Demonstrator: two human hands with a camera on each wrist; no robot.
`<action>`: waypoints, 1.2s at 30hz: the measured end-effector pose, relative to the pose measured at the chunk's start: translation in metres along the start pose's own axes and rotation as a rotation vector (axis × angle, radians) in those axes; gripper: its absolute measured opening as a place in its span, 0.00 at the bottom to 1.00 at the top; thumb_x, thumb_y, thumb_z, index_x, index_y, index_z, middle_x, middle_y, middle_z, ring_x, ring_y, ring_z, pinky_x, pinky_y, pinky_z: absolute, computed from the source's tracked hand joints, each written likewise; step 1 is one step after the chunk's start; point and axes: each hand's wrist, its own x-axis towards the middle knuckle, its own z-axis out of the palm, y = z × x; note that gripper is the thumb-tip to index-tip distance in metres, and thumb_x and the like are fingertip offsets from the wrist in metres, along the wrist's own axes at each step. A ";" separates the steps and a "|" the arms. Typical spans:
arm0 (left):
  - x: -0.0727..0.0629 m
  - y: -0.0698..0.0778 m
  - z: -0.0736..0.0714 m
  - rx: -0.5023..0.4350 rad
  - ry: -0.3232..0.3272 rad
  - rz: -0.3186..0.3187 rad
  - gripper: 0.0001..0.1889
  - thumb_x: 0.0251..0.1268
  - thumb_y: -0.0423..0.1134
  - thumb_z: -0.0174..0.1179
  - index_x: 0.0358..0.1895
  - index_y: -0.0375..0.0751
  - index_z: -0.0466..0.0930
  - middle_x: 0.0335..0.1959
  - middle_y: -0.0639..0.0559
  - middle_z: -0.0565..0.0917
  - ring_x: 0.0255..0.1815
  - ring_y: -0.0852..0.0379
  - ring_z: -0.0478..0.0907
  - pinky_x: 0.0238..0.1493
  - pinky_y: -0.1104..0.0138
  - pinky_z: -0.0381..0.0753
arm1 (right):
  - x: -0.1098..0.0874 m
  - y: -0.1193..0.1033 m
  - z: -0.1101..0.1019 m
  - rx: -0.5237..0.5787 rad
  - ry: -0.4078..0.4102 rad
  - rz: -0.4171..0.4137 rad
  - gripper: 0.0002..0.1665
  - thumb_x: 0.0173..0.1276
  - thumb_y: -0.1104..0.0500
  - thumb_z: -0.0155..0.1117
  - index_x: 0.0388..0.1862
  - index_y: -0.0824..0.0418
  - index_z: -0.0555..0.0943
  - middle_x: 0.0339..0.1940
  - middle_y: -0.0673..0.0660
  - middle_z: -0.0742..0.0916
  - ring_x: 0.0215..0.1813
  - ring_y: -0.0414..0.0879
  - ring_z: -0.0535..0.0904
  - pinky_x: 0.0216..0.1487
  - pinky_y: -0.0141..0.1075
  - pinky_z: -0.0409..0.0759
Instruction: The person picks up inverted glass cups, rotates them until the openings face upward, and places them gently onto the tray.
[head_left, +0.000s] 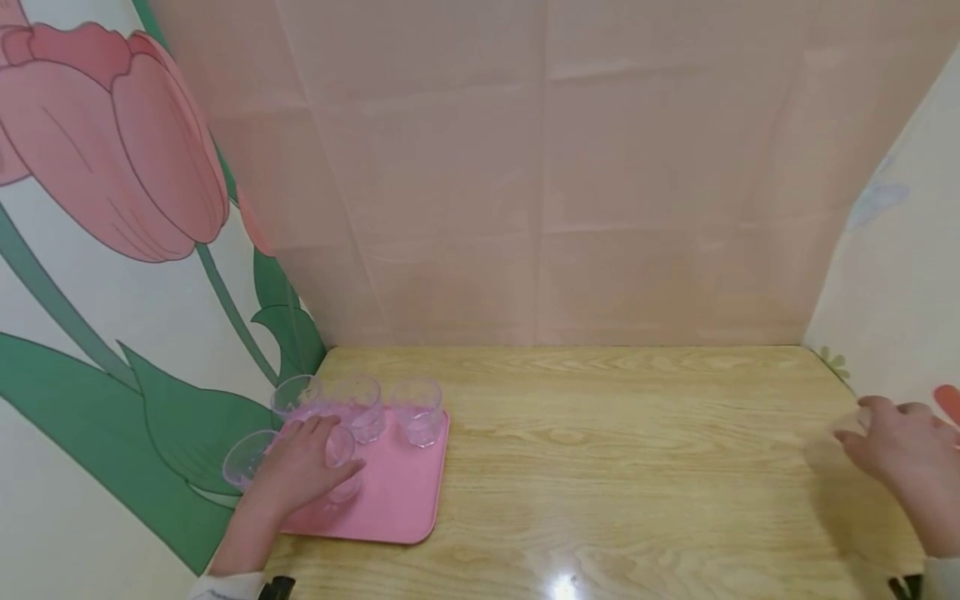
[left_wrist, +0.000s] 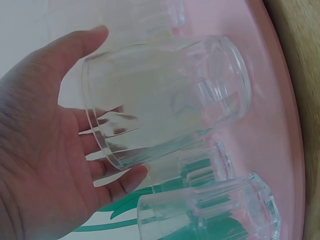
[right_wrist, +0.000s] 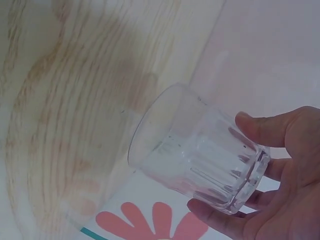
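Note:
My left hand (head_left: 303, 462) reaches over a clear drinking glass (left_wrist: 165, 100) standing on a pink tray (head_left: 401, 500). In the left wrist view the fingers lie behind the rim, and the thumb stands a little away from its near side. Several more clear glasses, such as one at the back right (head_left: 417, 414) and a faceted one (left_wrist: 210, 212), stand on the tray. At the far right my right hand (head_left: 903, 446) holds another clear glass (right_wrist: 197, 150) by its base, tilted with the rim pointing down toward the table. The fingers wrap its thick, ridged bottom.
A wood-grain table (head_left: 615, 467) stretches between the tray and my right hand. A pinkish sheet (head_left: 540, 167) hangs at the back. Close at the left is a wall with a painted tulip (head_left: 112, 142); a pale wall (head_left: 900, 275) borders the right side.

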 end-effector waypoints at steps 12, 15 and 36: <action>-0.001 0.001 -0.007 -0.001 0.036 -0.011 0.41 0.61 0.67 0.64 0.62 0.32 0.75 0.61 0.35 0.78 0.67 0.33 0.69 0.64 0.39 0.71 | -0.011 -0.014 -0.007 0.019 0.056 -0.053 0.41 0.70 0.49 0.65 0.66 0.76 0.58 0.59 0.90 0.57 0.55 0.92 0.55 0.49 0.76 0.63; 0.000 0.002 -0.008 -0.003 0.038 -0.019 0.41 0.61 0.67 0.64 0.63 0.33 0.75 0.62 0.35 0.77 0.67 0.33 0.68 0.62 0.37 0.72 | -0.014 -0.019 -0.010 0.016 0.067 -0.071 0.42 0.69 0.48 0.66 0.65 0.75 0.60 0.58 0.90 0.59 0.54 0.92 0.56 0.47 0.74 0.66; 0.003 0.011 -0.011 -0.095 0.102 0.013 0.39 0.61 0.66 0.64 0.64 0.38 0.76 0.62 0.41 0.77 0.67 0.38 0.70 0.65 0.39 0.70 | -0.034 -0.045 -0.021 0.086 0.044 -0.180 0.49 0.72 0.34 0.59 0.67 0.75 0.62 0.56 0.92 0.62 0.47 0.88 0.65 0.37 0.72 0.70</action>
